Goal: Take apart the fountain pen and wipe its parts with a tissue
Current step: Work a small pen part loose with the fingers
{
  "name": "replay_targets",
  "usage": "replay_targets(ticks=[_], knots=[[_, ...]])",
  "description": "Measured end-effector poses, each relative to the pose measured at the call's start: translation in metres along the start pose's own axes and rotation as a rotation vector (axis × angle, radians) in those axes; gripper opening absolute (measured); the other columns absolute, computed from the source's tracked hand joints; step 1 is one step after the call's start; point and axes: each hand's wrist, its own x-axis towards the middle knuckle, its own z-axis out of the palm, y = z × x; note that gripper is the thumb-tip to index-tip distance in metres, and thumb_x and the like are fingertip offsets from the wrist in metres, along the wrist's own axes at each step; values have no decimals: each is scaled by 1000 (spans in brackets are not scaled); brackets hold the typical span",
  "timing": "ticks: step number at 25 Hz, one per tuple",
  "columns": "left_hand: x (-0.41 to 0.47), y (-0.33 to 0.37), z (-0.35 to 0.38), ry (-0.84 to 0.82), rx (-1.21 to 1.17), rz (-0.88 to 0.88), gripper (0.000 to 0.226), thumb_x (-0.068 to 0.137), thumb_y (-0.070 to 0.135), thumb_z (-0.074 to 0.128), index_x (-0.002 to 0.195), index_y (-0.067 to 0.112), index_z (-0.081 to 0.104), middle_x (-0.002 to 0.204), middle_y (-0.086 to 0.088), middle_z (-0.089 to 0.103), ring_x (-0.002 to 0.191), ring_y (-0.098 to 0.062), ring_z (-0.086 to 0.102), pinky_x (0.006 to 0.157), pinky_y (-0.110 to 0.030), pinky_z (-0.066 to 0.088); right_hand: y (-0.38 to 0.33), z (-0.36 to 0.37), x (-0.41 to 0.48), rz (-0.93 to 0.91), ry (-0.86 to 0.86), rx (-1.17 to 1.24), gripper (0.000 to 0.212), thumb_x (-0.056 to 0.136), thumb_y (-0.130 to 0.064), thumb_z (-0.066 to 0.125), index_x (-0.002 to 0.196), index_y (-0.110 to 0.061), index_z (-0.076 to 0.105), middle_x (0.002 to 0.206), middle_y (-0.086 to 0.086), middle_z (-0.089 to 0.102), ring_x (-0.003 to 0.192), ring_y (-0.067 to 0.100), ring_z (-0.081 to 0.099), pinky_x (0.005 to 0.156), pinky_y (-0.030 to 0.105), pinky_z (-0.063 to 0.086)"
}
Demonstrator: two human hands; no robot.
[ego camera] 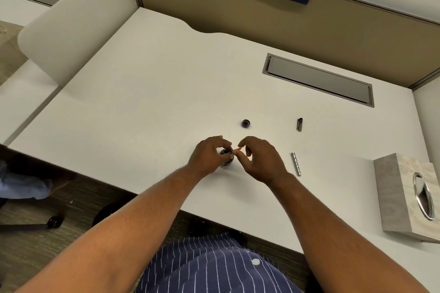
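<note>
Striped shirt (214,266) nearest; both hands work over white desk (142,93).

Both forearms bare to past the elbow, no sleeves in view. Fine hair on forearms. Left hand (209,154) and right hand (259,159): no rings, watch or bands visible; nails short as far as can be seen. Torso at bottom centre wears navy shirt (214,266) w/ thin white pinstripes, fabric creased into folds. One small round white button (256,262) on shirt, right of centre. Collar and shirt sleeves out of frame.
</note>
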Motion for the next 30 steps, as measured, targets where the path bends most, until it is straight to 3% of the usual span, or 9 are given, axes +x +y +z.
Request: replay_targets(ticks=[2,5,7,12,16,18,22,26,30], knots=[[0,0,0,0,-7,-2,17,76,28,83,90,34,77,117,16,73,134,-1,50,108,-37,44,0,1,-1,-18,-5,21,20,90,-30,67,110,-26,64,76,-17,52,71,8,48,67,21,38],[1,-1,0,1,-16,-5,18,75,27,83,90,34,77,117,17,73,134,-2,51,108,-36,45,-3,3,2,-58,17,33,10,90,-19,68,100,-22,66,78,-20,51,70,5,44,69,25,38],[1,-2,0,0,-10,-4,18,75,27,82,91,33,77,116,18,73,134,-1,50,108,-35,45,-3,4,5,-27,11,22,5,93,-23,68,89,-20,65,75,-17,54,67,9,46,64,30,41],[1,-1,-2,-5,0,-6,19,76,27,82,90,37,74,115,20,72,133,2,49,106,-31,45,-2,2,10,24,-14,-16,31,95,-40,65,74,-22,54,64,-11,51,61,17,46,55,33,36],[1,-1,-2,-2,-20,-5,16,76,26,84,88,34,76,116,17,73,133,0,50,107,-33,45,0,0,5,-6,-6,-9,17,91,-40,68,98,-26,62,69,-13,52,65,13,49,59,24,35],[1,-1,-1,-1,-27,-6,18,75,25,84,90,32,77,116,16,73,133,-1,50,107,-33,45,0,-1,4,-36,-10,6,23,89,-32,67,111,-27,62,73,-17,51,67,7,47,65,20,35],[2,-3,-1,-1,-28,-6,17,74,24,84,89,30,78,114,18,73,133,0,50,106,-33,46,-2,0,7,-74,-2,14,9,90,-18,67,99,-20,67,77,-21,50,69,6,46,70,25,37],[4,-4,0,4,-21,-5,16,74,26,83,88,32,77,114,19,73,133,0,50,106,-33,46,-2,0,8,-52,-17,-5,4,92,-22,66,91,-19,64,74,-18,47,68,13,47,64,29,38],[5,-5,-1,6,-7,2,17,75,27,83,90,31,78,115,18,73,133,-1,50,105,-32,46,-4,0,8,-26,-35,-8,6,95,-24,64,96,-18,64,75,-13,53,72,19,51,65,34,43]])
